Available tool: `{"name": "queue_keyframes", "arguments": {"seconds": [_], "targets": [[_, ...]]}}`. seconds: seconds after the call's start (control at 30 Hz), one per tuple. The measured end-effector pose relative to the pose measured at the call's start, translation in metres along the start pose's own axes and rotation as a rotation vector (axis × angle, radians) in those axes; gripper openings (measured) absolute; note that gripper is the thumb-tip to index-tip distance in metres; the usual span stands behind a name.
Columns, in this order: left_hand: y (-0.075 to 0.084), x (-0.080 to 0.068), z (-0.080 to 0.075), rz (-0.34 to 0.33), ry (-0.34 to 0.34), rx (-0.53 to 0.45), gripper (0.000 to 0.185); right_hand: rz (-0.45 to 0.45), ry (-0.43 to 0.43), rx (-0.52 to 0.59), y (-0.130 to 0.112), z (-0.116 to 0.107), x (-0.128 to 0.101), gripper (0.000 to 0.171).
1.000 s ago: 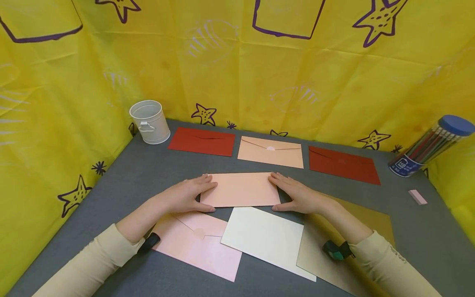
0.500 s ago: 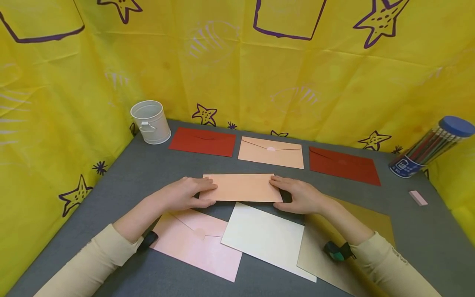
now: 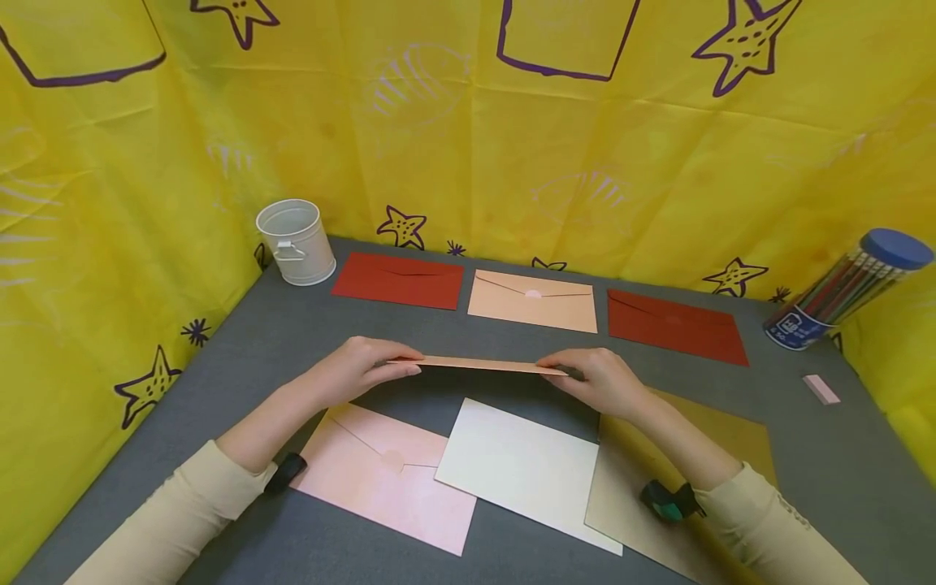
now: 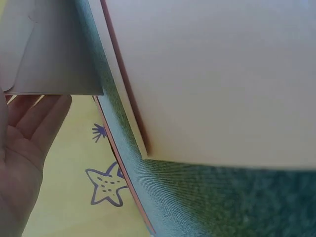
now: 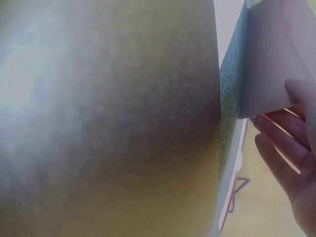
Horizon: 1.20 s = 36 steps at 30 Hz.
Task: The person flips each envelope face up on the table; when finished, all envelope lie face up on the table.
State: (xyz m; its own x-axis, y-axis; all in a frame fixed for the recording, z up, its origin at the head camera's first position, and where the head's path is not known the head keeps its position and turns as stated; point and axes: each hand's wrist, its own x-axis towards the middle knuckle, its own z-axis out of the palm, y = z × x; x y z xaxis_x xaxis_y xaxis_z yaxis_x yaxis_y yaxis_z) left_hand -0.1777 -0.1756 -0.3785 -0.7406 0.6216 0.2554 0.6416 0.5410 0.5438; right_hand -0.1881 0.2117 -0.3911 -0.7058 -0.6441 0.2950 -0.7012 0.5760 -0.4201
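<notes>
Above grey table point(image 3: 292, 341), peach envelope point(image 3: 483, 365) edge-on, ends pinched between both hands' fingers point(image 3: 398, 358)

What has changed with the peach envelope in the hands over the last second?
The peach envelope has been lifted off the grey table and tipped nearly edge-on to the head camera, gripped at its ends by the left hand and right hand. The six other envelopes, bucket, pencil tube and eraser stayed put.

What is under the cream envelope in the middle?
The cream envelope lies over a corner of the pink envelope on its left and the edge of the gold envelope on its right. Gray table shows around it. Anything hidden flat beneath it cannot be seen.
</notes>
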Motion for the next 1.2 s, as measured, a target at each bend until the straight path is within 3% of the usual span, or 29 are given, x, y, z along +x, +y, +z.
{"name": "queue_keyframes", "arguments": {"seconds": [0.2, 0.47, 0.6, 0.83, 0.93, 1.07, 1.2], "targets": [[-0.009, 0.002, 0.0, -0.001, 0.078, -0.082, 0.022, 0.025, 0.051, 0.076, -0.003, -0.001, 0.0, 0.018], [-0.011, 0.003, -0.004, -0.139, 0.148, -0.188, 0.004, 0.076, 0.071, 0.183, -0.004, 0.001, 0.003, 0.006], [-0.015, 0.003, -0.004, -0.188, 0.132, -0.187, 0.005, 0.107, 0.055, 0.212, -0.004, 0.003, 0.006, 0.005], [-0.025, -0.001, -0.003, -0.264, 0.02, -0.162, 0.007, 0.148, -0.042, 0.176, 0.0, 0.009, 0.01, 0.007], [-0.027, -0.004, -0.005, -0.298, 0.02, -0.168, 0.01, 0.151, -0.057, 0.176, -0.001, 0.011, 0.015, 0.006], [-0.031, -0.01, -0.01, -0.399, 0.054, -0.205, 0.016, 0.189, -0.083, 0.25, -0.007, 0.015, 0.026, 0.007], [-0.035, -0.019, -0.017, -0.532, 0.106, -0.323, 0.03, 0.306, -0.111, 0.345, -0.018, 0.021, 0.041, 0.012]]}}
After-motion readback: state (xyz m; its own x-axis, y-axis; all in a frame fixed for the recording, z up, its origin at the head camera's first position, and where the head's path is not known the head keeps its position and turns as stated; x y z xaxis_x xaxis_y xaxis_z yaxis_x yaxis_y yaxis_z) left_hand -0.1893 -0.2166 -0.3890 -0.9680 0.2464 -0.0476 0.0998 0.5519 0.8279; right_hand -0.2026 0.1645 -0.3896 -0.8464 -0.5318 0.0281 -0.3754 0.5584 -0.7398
